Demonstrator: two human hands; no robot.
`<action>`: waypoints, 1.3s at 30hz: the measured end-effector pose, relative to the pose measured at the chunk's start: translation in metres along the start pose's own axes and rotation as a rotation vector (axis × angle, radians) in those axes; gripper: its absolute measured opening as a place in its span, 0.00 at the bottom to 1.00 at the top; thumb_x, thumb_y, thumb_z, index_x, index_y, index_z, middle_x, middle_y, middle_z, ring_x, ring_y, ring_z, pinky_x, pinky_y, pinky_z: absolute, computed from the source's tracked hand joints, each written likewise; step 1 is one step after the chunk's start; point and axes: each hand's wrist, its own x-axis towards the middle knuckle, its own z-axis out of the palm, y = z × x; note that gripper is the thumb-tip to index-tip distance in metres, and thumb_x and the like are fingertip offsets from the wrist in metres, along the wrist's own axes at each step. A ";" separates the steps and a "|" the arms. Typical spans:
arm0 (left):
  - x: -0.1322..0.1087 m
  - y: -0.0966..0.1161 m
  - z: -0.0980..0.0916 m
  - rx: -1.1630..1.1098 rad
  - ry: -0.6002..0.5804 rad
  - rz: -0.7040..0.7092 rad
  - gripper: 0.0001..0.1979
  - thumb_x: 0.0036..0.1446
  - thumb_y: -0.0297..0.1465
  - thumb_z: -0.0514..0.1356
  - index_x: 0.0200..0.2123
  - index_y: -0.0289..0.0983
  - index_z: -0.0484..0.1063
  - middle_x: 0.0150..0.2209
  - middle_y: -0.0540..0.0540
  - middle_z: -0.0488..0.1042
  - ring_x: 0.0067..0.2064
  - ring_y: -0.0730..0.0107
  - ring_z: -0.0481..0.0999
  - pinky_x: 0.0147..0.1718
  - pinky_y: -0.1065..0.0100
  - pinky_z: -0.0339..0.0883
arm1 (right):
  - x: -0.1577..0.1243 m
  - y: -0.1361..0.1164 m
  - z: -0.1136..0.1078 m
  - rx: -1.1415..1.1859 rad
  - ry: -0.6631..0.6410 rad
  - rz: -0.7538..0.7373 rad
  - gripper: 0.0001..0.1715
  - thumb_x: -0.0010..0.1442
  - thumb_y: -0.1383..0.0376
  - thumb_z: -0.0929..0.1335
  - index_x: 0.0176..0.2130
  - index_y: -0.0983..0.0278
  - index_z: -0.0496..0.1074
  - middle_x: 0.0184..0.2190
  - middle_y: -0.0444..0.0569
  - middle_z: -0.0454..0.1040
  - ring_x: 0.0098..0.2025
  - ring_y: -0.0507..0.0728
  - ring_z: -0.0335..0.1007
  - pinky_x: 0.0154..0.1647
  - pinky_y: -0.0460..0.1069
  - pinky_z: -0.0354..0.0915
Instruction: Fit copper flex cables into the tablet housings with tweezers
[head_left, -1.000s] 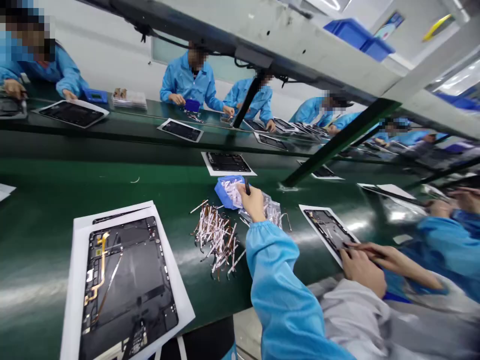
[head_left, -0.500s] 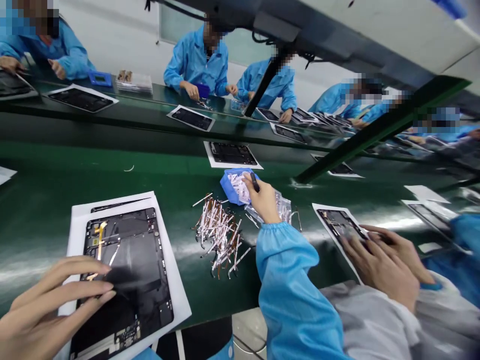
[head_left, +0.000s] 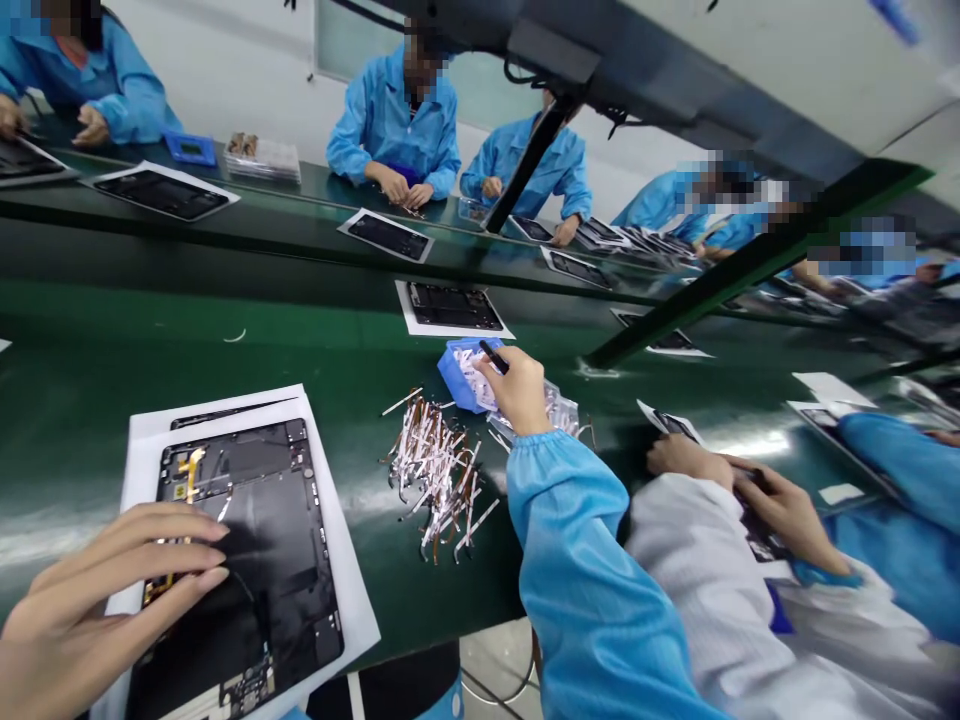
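My left hand (head_left: 142, 590) lies over an opened black tablet housing (head_left: 285, 520) on a white sheet, its fingers stretched out and the thumb close to the index finger. A gold flex cable (head_left: 193, 472) runs along the housing's left side and partly under the fingers. My right hand (head_left: 519, 392) grips a slim black tool (head_left: 493, 357), whose lower end is hidden. Those fingers reach into a blue bin (head_left: 456, 385) with small white-pink pieces (head_left: 472, 365). Beside it lies a pile of thin white and brown flex strips (head_left: 435, 470).
A clear plastic bag (head_left: 561, 410) lies by the bin. Another tablet housing (head_left: 457, 308) sits behind it. A slanting green post (head_left: 750, 265) stands at right. A co-worker's hands (head_left: 780, 500) work close by on the right; more people in blue sit across the bench.
The black tool has tipped to the left in my right hand, still at the bin. My left hand stays on the housing. The neighbour's hands on the right have shifted.
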 end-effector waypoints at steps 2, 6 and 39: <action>0.007 0.005 0.001 0.102 -0.036 0.246 0.05 0.50 0.33 0.68 0.33 0.45 0.81 0.39 0.63 0.79 0.44 0.70 0.79 0.45 0.68 0.74 | -0.006 -0.018 -0.012 0.017 0.062 0.011 0.12 0.58 0.57 0.70 0.33 0.64 0.75 0.34 0.54 0.79 0.37 0.57 0.74 0.40 0.52 0.67; 0.029 0.019 0.004 0.158 -0.091 0.338 0.04 0.56 0.28 0.64 0.35 0.38 0.80 0.40 0.56 0.79 0.45 0.72 0.77 0.47 0.68 0.72 | -0.065 -0.089 -0.032 0.123 0.107 0.029 0.10 0.65 0.60 0.66 0.37 0.63 0.74 0.33 0.48 0.78 0.35 0.57 0.74 0.39 0.53 0.70; 0.050 -0.021 0.035 0.447 -0.279 0.106 0.06 0.65 0.35 0.57 0.36 0.41 0.69 0.48 0.47 0.73 0.52 0.60 0.70 0.54 0.55 0.58 | -0.249 -0.174 0.024 0.301 -0.504 -0.435 0.21 0.66 0.76 0.60 0.53 0.67 0.73 0.54 0.49 0.76 0.43 0.56 0.80 0.40 0.49 0.75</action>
